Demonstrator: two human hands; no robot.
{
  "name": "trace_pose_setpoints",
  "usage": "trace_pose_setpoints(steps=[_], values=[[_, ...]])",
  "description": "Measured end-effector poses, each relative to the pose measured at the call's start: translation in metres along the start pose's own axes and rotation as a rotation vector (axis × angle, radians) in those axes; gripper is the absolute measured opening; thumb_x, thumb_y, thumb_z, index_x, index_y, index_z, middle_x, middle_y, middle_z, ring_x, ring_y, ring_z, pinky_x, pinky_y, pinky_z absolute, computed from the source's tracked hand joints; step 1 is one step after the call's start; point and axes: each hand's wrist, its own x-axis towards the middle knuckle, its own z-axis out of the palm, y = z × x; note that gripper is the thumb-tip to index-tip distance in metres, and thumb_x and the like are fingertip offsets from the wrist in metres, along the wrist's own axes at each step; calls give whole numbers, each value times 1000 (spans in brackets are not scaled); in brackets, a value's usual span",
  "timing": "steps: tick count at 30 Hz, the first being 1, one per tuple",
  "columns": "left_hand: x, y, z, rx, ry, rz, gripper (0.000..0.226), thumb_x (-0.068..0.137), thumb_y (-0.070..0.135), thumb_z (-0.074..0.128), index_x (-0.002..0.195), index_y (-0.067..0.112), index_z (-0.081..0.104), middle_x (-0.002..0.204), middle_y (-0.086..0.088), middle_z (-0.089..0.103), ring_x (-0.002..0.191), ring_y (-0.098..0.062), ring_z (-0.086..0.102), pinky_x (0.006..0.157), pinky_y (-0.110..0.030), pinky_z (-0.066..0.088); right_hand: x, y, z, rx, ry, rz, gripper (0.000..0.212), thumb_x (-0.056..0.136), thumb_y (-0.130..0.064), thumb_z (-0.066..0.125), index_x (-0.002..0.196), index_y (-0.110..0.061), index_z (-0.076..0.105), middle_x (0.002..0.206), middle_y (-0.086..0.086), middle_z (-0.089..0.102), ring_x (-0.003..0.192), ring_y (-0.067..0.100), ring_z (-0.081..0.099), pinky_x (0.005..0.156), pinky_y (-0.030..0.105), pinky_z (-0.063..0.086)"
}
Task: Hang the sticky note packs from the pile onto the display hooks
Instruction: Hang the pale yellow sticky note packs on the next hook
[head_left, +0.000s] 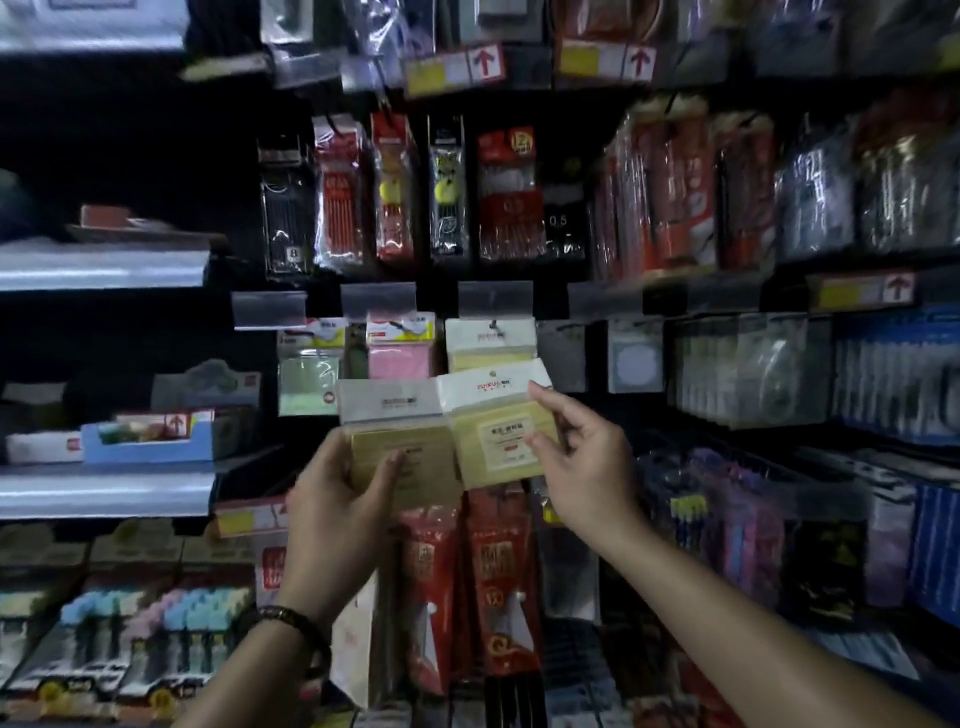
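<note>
Centre frame: left grip (337, 493) clasps one yellow sticky note pack (384, 415); right grip (587, 457) pinches a second pack (493, 415), likely light and slick-wrapped, best held by its side edges.

You are standing in a stationery shop: pen packs (395, 192) hang on display hooks, price tags (453, 70) line the rails, and shelves (104, 270) carry boxed goods.

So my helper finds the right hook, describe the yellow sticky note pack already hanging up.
Look below the hanging pen packs, at the next row of hooks. Three coloured sticky note packs hang there: green pack, pink pack, then the hung yellow pack. It is the rightmost and the only yellow one hanging.
</note>
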Motion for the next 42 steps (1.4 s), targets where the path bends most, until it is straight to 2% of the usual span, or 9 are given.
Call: trace_pose_setpoints(steps=[5, 11, 17, 24, 29, 32, 35, 39, 42], values=[[16, -1, -13, 53, 15, 11, 21, 98, 28, 74, 109, 43, 65, 110, 10, 75, 102, -16, 76, 73, -47, 68, 38, 9, 15, 10, 85, -83, 54, 99, -5, 74, 141, -37, 67, 132, -10, 72, 122, 8, 69, 102, 40, 61], [25, 1, -14, 69, 17, -22, 10, 99, 18, 72, 106, 22, 66, 104, -1, 76, 81, -25, 79, 45, -34, 61, 61, 17, 27, 32, 154, -168, 52, 99, -1, 71, 139, -34, 69, 129, -10, 70, 121, 6, 68, 103, 38, 60], [31, 2, -10, 68, 42, -20, 8, 98, 18, 74, 103, 20, 67, 97, -1, 77, 80, -12, 78, 46, -38, 62, 71, 24, 27, -31, 159, -161, 56, 98, -5, 73, 139, -44, 66, 128, -16, 69, 120, 4, 67, 101, 39, 61], [38, 6, -3, 40, -4, -10, 11, 99, 21, 72, 108, 18, 67, 104, 2, 76, 91, -16, 78, 51, -35, 64, 83, 24, 25, -277, 104, -74, 54, 98, -11, 76, 148, -24, 62, 136, -6, 67, 122, 4, 63, 106, 23, 54], [43, 5, 2, 49, -11, -1, 9, 99, 28, 73, 106, 26, 68, 102, 7, 78, 92, -12, 79, 65, -42, 68, 100, 17, 24, -551, -14, 4, 55, 100, -29, 74, 153, -26, 58, 119, 6, 75, 53, -1, 58, 59, 11, 53], [46, 6, 7, 22, -28, -7, 8, 99, 29, 74, 106, 29, 70, 101, 7, 80, 93, -13, 79, 68, -45, 68, 101, 5, 19, -720, -45, -5, 58, 100, -40, 71, 155, -29, 54, 127, 0, 73, 75, 9, 71, 74, 32, 65], [48, 11, 15, -22, -55, -22, 8, 99, 28, 74, 106, 27, 70, 100, 10, 80, 91, -12, 80, 65, -44, 68, 92, -4, 14, -974, -22, -49, 56, 101, -51, 62, 155, -40, 52, 124, -2, 58, 106, 22, 63, 86, 40, 59], [48, 21, 32, -129, -100, -62, 9, 101, 22, 71, 108, 18, 69, 100, 2, 81, 87, -15, 81, 57, -40, 66, 68, -4, 10, -581, 74, -277, 42, 101, -40, 61, 141, -31, 66, 112, -9, 52, 95, 11, 58, 83, 35, 57], [51, 22, 46, -233, -168, -136, 16, 101, 22, 71, 115, 14, 69, 107, -5, 81, 92, -22, 81, 65, -44, 67, 48, -3, 12, -191, -36, -217, 45, 101, -28, 71, 145, -31, 65, 106, -13, 65, 92, 6, 66, 77, 18, 56]])
